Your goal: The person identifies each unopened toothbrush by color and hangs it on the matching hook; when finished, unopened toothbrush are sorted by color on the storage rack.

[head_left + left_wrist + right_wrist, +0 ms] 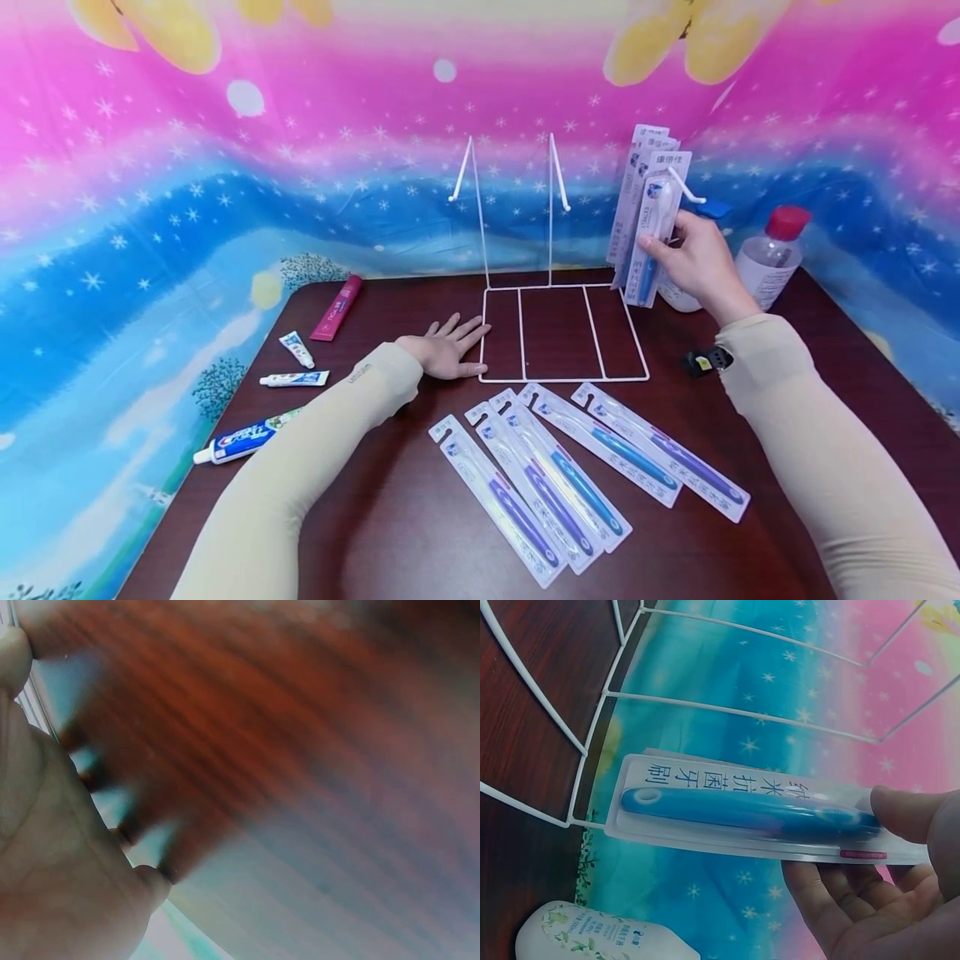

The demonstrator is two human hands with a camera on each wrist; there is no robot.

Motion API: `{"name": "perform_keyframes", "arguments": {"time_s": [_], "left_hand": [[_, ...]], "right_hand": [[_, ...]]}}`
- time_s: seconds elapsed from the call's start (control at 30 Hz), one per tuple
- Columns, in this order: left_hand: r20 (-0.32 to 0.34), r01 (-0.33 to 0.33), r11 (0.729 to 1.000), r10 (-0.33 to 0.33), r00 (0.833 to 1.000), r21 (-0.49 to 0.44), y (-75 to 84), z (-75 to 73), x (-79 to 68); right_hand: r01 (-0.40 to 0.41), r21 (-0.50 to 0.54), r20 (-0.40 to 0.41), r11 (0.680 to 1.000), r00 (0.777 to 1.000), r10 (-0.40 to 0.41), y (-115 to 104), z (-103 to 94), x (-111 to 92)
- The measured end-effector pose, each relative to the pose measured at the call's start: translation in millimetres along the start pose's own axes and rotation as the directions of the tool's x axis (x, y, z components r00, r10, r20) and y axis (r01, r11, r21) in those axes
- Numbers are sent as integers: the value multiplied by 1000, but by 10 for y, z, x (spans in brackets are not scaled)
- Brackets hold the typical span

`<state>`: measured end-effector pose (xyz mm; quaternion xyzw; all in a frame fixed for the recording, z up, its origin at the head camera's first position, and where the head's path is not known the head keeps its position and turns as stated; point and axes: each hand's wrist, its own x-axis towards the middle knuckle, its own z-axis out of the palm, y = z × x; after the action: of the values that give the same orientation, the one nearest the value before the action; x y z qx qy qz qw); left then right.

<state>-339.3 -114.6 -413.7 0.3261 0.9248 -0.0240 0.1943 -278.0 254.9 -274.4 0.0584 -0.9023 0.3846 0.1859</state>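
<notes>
My right hand pinches a packaged toothbrush with a blue handle, thumb on its front and fingers behind. Its card top overlaps the right hook of a white wire rack. Behind it, more toothbrush packs hang at that hook. In the right wrist view, the blue toothbrush lies across the thumb and fingers. My left hand rests flat on the table with fingers spread, fingertips at the left edge of the rack base. Palm and fingertips show in the left wrist view.
Several packaged toothbrushes, purple and blue, lie fanned before the rack. At left are a pink tube, two small tubes and a larger toothpaste tube. A red-capped bottle and a white bottle stand at right.
</notes>
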Motion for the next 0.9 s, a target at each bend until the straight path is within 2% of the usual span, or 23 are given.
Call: {"name": "perform_keyframes", "arguments": {"time_s": [0.27, 0.5, 0.63, 0.7, 0.83, 0.9], "left_hand": [[6, 4, 1000, -4, 1000, 15, 89, -32, -72], [9, 5, 1000, -5, 1000, 2, 53, 11, -29], [1, 6, 1000, -6, 1000, 12, 73, -16, -68], [1, 12, 1000, -12, 1000, 16, 68, -21, -67], [7, 28, 999, -29, 1000, 14, -5, 19, 32], [9, 34, 999, -34, 999, 11, -31, 20, 68]], "right_hand": [[3, -1, 25, 1000, 1000, -3, 33, -27, -40], [-80, -79, 75, 994, 994, 86, 125, -109, -156], [-130, -117, 111, 985, 984, 143, 189, -192, -295], [-127, -151, 129, 980, 981, 147, 226, -220, -380], [-71, -256, 230, 964, 964, 132, 313, -198, -623], [-29, -305, 321, 952, 938, 132, 344, -145, -790]]}}
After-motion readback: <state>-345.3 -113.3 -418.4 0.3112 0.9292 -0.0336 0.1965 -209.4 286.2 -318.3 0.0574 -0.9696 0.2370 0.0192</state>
